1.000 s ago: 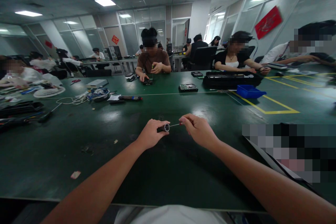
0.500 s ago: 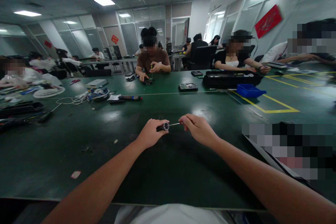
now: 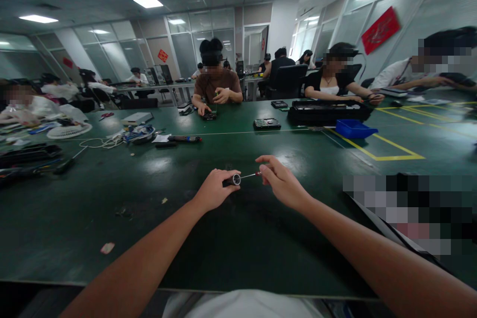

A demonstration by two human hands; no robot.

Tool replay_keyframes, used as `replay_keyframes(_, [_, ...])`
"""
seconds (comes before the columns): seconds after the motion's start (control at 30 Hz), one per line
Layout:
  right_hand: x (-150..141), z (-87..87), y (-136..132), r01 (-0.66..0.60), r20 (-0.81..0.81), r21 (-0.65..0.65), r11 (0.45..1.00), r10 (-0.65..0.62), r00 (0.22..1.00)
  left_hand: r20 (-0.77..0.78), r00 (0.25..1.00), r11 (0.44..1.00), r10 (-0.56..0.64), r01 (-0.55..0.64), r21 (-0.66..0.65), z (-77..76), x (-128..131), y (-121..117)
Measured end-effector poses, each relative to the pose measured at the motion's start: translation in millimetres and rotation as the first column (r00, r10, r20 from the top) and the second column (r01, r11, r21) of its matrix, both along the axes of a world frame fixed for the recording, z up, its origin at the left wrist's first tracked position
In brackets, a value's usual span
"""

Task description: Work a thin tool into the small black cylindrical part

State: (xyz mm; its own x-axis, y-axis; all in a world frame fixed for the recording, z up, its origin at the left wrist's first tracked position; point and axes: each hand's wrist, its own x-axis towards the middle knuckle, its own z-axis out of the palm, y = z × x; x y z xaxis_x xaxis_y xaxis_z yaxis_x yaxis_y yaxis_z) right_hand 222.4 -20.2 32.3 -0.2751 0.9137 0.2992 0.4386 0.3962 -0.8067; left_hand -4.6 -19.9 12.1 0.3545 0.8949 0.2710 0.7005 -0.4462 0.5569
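Observation:
My left hand (image 3: 215,190) is closed around a dark cylindrical piece with a pale ring at its end (image 3: 236,179), which looks like a flashlight head. Its round end faces to the right and toward me. In my right hand (image 3: 281,179) is a thin screwdriver (image 3: 252,175) with a red part near the fingers. The shaft points left, and its tip meets the rim of the round end; whether it sits inside cannot be made out. The right index finger is raised off the handle, while the thumb and other fingers stay closed on it.
On the green table (image 3: 223,258) lie a hard drive (image 3: 267,123), a blue bin (image 3: 356,128), a long black casing (image 3: 328,112), a dark tool (image 3: 185,139) and tangled cables (image 3: 106,142). A co-worker (image 3: 218,82) sits opposite, and others sit at both sides.
My right index finger has lifted and stretched out from the screwdriver handle, and the red part shows more. My left hand and the cylindrical piece have barely moved.

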Motion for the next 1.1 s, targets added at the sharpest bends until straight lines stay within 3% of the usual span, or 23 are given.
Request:
replay_keyframes(0.2, [0.0,-2.6,-0.6,0.011,0.013,0.016,1.000,-0.012,1.000,0.000,1.000,1.000,0.014,-0.014,0.004,-2.3,-0.5,1.0])
replay_keyframes(0.37, [-1.9,-4.1,0.6,0.006,-0.128,0.037,0.999,-0.001,0.992,0.019,0.998,0.998,0.062,-0.062,0.002,-1.8,-0.6,1.4])
replay_keyframes(0.47, [-4.1,-3.9,4.5,-0.017,-0.275,-0.073,0.997,-0.004,0.961,0.037,0.998,0.998,0.053,-0.053,0.016,-1.3,-0.8,0.8])
replay_keyframes(0.6, [-4.4,-7.4,11.9,-0.112,-0.596,-0.343,0.933,-0.124,0.793,-0.029,1.000,0.990,-0.009,0.013,0.139,-0.6,-1.3,0.0])
replay_keyframes(0.7, [-3.6,-11.2,14.8,-0.126,-0.651,-0.391,0.912,-0.177,0.738,-0.065,0.998,0.991,-0.002,0.010,0.133,-1.2,-1.6,1.0])
replay_keyframes(0.93, [-6.9,-16.3,12.4,-0.013,-0.530,-0.198,0.980,-0.096,0.843,-0.050,0.999,0.999,0.019,-0.017,0.049,-1.6,0.0,1.7])
replay_keyframes(1.1, [-5.6,-14.5,10.2,0.018,-0.408,-0.098,0.995,-0.057,0.911,-0.041,0.999,1.000,0.015,-0.014,0.023,-0.8,1.5,0.5])
